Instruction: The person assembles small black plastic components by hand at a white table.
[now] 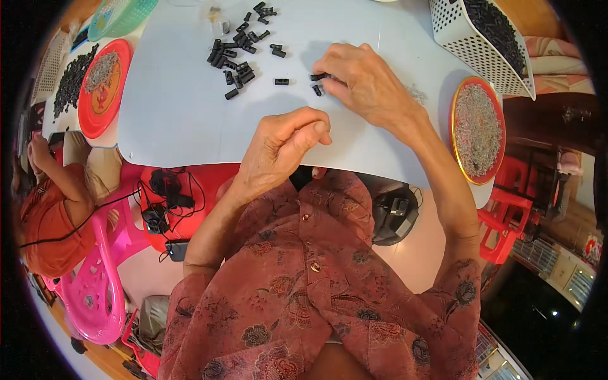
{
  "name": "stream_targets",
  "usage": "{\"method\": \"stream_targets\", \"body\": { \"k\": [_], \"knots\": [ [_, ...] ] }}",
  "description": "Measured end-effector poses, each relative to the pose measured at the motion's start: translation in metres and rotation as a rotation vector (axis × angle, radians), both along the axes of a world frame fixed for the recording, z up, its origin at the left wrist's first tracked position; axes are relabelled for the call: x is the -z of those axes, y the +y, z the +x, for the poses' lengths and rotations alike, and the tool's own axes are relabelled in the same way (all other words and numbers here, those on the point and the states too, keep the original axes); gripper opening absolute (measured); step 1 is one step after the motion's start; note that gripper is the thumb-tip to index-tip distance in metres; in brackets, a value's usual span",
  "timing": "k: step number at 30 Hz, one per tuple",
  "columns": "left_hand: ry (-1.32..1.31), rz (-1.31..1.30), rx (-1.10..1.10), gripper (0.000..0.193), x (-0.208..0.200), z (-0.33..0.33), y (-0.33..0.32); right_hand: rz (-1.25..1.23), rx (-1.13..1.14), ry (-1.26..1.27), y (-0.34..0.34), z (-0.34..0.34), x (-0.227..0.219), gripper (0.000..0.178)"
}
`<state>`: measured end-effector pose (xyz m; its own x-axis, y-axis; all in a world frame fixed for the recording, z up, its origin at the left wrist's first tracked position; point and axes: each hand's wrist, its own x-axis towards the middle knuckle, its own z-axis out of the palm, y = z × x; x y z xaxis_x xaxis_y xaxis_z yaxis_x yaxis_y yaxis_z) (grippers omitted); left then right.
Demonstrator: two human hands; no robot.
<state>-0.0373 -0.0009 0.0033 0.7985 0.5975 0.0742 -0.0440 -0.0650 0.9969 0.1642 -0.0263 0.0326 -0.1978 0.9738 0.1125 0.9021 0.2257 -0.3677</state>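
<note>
1. The table (190, 120) carries a scatter of small black tubes (237, 57) toward its far edge; a red plate of fine metal parts (477, 130) sits at its right edge.
2. Risk, as judged: the tubes look light and round, so a sweep of the wrist could roll them away.
3. The right hand (364, 82) rests fingers-down, pinching one black piece (318, 77).
4. The left hand (282, 149) is curled nearly closed near the table's near edge; contents cannot be told.
</note>
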Motion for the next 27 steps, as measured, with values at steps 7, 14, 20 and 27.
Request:
{"method": "stream_targets", "body": {
  "k": [7, 14, 20, 27],
  "knots": [
    [-0.002, 0.013, -0.13, 0.015, -0.003, 0.003, -0.005, 0.1, 0.103, 0.302, -0.015, -0.004, -0.004, 0.016],
    [0.054, 0.181, -0.282, 0.019, -0.016, 0.016, -0.006, 0.221, 0.127, 0.473, -0.042, -0.018, -0.011, 0.016],
    [0.148, 0.331, -0.285, 0.021, -0.018, 0.018, -0.014, 0.363, 0.211, 0.636, -0.057, -0.034, -0.001, 0.015],
    [0.053, 0.336, -0.14, 0.02, -0.005, 0.012, -0.023, 0.407, 0.35, 0.561, -0.079, -0.023, 0.002, 0.013]
  ]
}}
